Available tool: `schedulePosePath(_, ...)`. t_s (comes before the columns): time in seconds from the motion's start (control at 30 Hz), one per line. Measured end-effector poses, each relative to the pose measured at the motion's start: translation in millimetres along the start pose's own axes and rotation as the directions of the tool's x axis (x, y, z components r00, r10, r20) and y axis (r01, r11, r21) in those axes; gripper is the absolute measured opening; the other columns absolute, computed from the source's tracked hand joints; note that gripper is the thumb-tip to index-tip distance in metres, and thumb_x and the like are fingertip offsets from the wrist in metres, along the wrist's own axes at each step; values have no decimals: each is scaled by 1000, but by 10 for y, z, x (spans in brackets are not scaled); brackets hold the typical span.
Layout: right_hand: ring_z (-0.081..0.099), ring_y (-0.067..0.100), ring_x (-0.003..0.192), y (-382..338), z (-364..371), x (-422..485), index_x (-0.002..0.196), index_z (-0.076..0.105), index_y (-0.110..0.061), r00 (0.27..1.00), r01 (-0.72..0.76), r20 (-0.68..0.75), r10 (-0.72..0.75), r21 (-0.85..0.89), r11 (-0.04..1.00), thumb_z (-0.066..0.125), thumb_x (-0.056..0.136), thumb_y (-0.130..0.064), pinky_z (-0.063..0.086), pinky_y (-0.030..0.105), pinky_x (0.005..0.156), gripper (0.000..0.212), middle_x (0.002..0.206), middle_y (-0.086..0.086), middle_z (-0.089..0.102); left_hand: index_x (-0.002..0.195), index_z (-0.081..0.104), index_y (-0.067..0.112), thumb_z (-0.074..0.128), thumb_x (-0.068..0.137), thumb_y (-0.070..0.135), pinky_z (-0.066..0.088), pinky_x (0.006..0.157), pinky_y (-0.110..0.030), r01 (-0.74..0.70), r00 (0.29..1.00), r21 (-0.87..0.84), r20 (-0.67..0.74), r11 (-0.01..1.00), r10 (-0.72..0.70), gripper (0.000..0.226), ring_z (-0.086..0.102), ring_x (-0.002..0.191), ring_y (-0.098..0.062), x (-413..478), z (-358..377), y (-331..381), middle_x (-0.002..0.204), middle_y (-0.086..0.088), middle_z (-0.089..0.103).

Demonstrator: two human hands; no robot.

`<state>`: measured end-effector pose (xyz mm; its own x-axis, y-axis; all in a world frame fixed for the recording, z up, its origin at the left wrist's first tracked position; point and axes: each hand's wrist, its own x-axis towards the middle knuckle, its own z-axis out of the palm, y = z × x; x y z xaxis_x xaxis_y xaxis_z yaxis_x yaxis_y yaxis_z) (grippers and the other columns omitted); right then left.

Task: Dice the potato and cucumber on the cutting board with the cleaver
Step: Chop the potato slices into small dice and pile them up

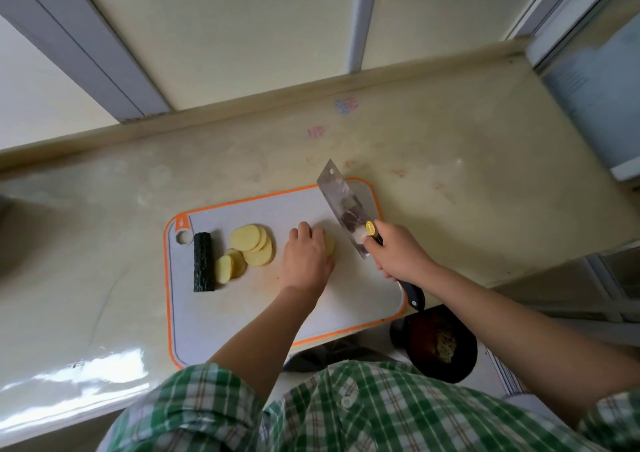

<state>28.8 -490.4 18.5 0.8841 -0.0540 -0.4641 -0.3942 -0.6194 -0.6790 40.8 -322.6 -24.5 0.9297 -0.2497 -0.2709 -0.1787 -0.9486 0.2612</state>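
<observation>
A grey cutting board (242, 316) with an orange rim lies on the counter. A dark green cucumber piece (203, 261) lies at its left end. Beside it, several yellow potato slices (251, 247) lie fanned out. My left hand (306, 257) rests with curled fingers on a small stack of potato slices (329, 244), which it mostly hides. My right hand (398, 252) grips the black handle of the cleaver (346, 205). The blade slants up and away, just right of the stack.
The beige counter (450, 160) runs to a raised back ledge with window frames behind. A dark round bowl (440, 342) with some food sits below the board's near right corner. A white appliance (602, 98) stands at the far right.
</observation>
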Motion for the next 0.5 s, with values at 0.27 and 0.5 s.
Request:
schedulePosePath(0.27,54,39,58,-1,181,-99,65,30,-18,991,137,44,-129,-334,933,46,88,-12,34,36,50,29,60,12,47,126,57,17,64,86,37,41,87,-34,-33,997,-149,-71,988,22,45,47,106,-28,-66,18,-240,115,-8,51)
schedulePosePath(0.5,58,42,78,34,321,-106,80,44,-15,985,166,41,-166,-446,879,46,91,-15,39,40,61,10,79,21,62,122,62,16,70,86,34,43,88,-34,3,996,-210,-89,978,-22,41,48,105,-26,-31,62,-237,114,-6,54)
